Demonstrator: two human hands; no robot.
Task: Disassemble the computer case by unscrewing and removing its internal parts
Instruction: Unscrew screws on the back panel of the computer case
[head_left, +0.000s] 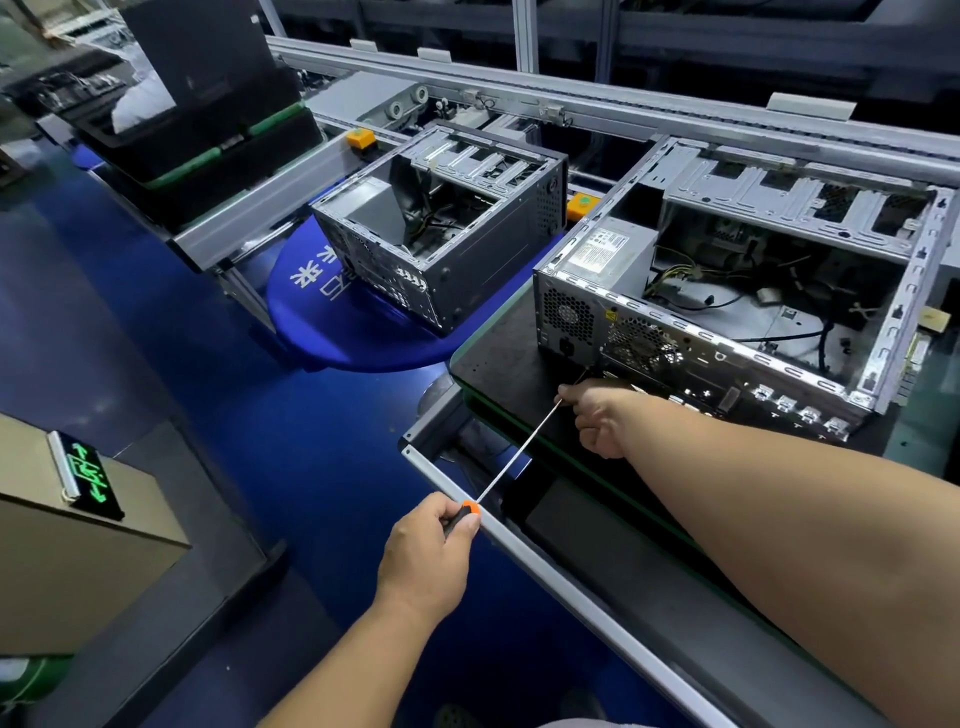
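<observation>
Left hand (426, 551) clamped on screwdriver (470, 508) handle; right hand (597, 415) pinching its shaft.
Beyond the right hand, the steel computer case (727, 312) is judged heavy, rigid, sharp-edged; best gripped by its frame rails.

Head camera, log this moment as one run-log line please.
left hand grips screwdriver handle | right hand steadies shaft near tip | tip at computer case rear panel | power supply still inside

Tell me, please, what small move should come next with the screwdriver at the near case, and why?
Probably turn the handle. The left hand grips the screwdriver by its handle, the right hand steadies the shaft, and its tip sits at the rear panel of the near case, below the power supply.
</observation>
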